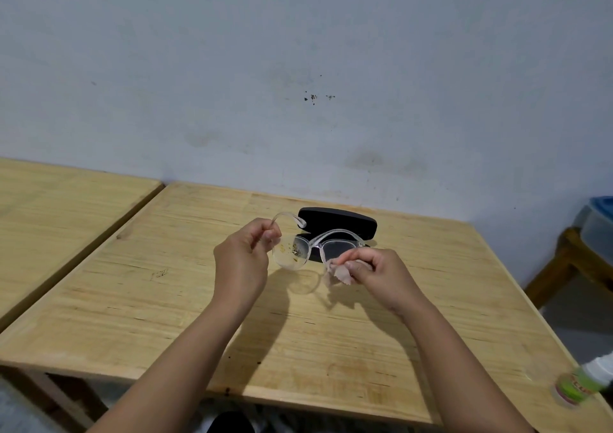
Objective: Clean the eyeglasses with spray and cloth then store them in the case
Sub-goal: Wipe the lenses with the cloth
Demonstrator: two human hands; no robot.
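Eyeglasses (pixel 311 247) were held in the air above the wooden table (pixel 166 300), clear frame, long axis running left to right across the view, front facing the person. Left hand (pixel 243 260) pinched the frame at its left end, near the hinge, fingers curled on it; the temple on that side (pixel 288 216) arched up and away toward the wall. Right hand (pixel 374 273) gripped a bunched pinkish cloth (pixel 335 272), fingers curled round it, with the cloth pressed at the lower edge of the right lens (pixel 338 250).

Left lens (pixel 292 253) carried yellowish and dark specks; right lens looked clearer against the case behind it. Judgement: wiping was part done and the dirty lens remained. That lens lay to the left of the cloth, between the two hands and just beside the left-hand grip, so the cloth hand would need to travel leftward along the frame's long axis.

Black case (pixel 338 225) lay on the table behind the glasses, toward the wall; whether open or closed could not be told. Spray bottle (pixel 593 379), green label, blurred, sat at the table's near right corner, well apart from both hands.
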